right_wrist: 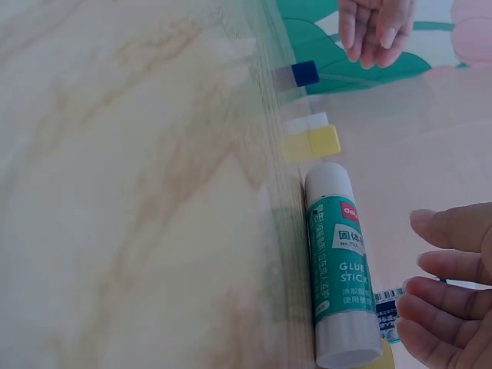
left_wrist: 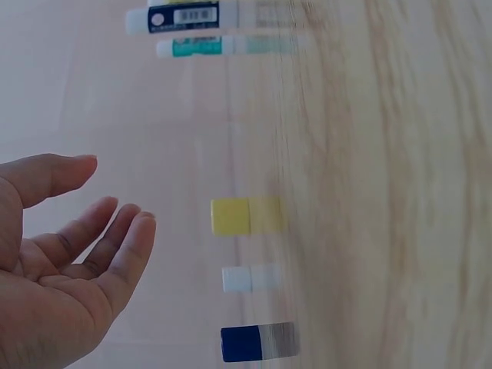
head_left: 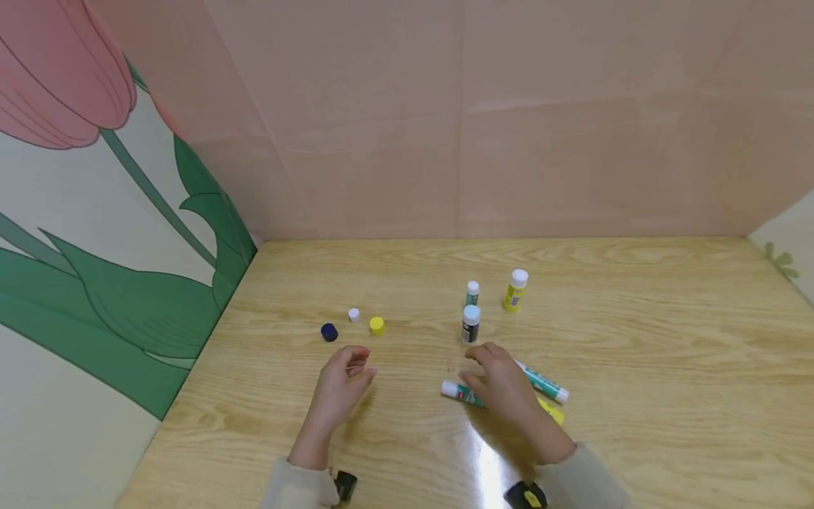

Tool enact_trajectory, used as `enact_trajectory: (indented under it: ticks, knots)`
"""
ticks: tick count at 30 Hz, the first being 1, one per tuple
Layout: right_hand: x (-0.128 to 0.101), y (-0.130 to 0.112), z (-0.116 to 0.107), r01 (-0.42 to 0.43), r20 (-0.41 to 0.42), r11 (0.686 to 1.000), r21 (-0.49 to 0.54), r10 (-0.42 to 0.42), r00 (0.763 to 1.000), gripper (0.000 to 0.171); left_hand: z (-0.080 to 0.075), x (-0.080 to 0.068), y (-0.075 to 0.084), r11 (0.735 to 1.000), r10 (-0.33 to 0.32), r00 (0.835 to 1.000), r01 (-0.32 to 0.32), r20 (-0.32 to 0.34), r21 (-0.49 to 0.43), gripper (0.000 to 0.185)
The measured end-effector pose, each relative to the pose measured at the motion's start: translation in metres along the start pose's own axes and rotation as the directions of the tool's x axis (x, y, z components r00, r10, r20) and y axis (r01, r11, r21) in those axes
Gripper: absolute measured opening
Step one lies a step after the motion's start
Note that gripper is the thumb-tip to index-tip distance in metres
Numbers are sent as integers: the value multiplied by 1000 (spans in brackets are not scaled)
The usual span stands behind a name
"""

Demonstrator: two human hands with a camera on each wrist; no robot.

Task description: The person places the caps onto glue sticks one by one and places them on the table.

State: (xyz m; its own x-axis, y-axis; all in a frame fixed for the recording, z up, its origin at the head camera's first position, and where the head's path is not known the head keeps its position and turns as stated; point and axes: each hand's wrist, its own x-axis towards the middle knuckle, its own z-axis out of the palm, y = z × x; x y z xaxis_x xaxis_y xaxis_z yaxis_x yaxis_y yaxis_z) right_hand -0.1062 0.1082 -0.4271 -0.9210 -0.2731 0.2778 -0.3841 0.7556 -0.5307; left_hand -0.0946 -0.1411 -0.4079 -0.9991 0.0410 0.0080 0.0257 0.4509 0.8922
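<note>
- The right hand hovers low over the wooden counter, its grip apart: the fingers are loosely bent and hold nothing.
- Just under that hand lies a green glue stick, white cap toward the left hand; the wrist view shows the fingertips just beside it, and whether they touch it I cannot tell.
- A second green stick lies at the far side of the right hand, and a yellow stick pokes out from under the wrist.
- The left hand rests near the counter, well apart from the lying sticks; its grip is apart too, palm turned up in its wrist view, fingers relaxed and empty.
- Beyond the left hand three loose caps stand in a short row: a blue cap, a white cap and a yellow cap, near each other but not touching.
- Beyond the right hand three sticks stand upright: a black-labelled stick nearest, a small green one just behind it, and a yellow upright stick to their right.
</note>
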Motion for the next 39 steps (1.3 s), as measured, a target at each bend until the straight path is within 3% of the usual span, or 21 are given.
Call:
enact_trajectory:
  ticks: [31,39]
  knots:
    - [13,5,0,11,-144,998,55,-3,990,27,-1,6,-4,999,-40,999,40,-20,16,30]
    - [16,8,0,28,-179,998,62,-16,984,28,-4,8,-1,1000,-11,1000,12,-22,20,30]
